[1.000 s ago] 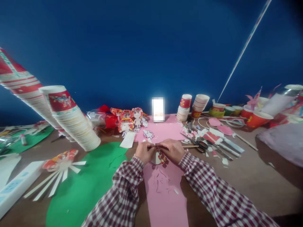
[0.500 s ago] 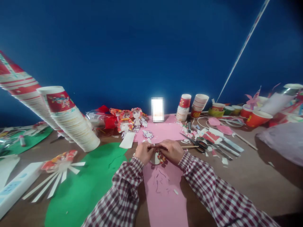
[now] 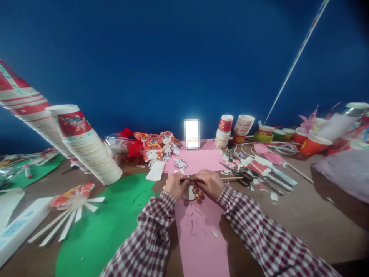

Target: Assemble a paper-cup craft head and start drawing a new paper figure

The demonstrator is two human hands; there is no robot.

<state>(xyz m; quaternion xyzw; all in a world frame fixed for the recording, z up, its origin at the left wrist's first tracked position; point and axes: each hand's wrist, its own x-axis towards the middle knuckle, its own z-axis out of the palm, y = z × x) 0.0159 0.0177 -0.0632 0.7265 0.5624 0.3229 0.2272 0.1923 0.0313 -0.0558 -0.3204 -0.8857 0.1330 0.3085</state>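
Both hands meet above the pink paper strip (image 3: 201, 246), fingertips pinched close together. My left hand (image 3: 176, 185) is closed on the left upper part of a small paper cutout (image 3: 197, 192), which shows a white rounded area and red-and-yellow print. My right hand (image 3: 210, 183) grips the same cutout from the other side. The fingers cover the cutout's upper edge. Beyond the hands lies a white cutout figure (image 3: 180, 164) with dark outlines. A thin wooden stick (image 3: 232, 178) and black-handled scissors (image 3: 245, 177) lie right of my right hand.
Stacked paper cups (image 3: 89, 150) lean at the left, beside green paper (image 3: 115, 215) and a cut-open cup with strips (image 3: 72, 202). Decorated paper figures (image 3: 166, 144) stand at the back. More cup stacks (image 3: 223, 132), paper scraps and a translucent plastic bag (image 3: 346, 173) lie rightward.
Both hands stay in nearly the same place, still pinching the cutout. Only very slight finger and view shifts show.
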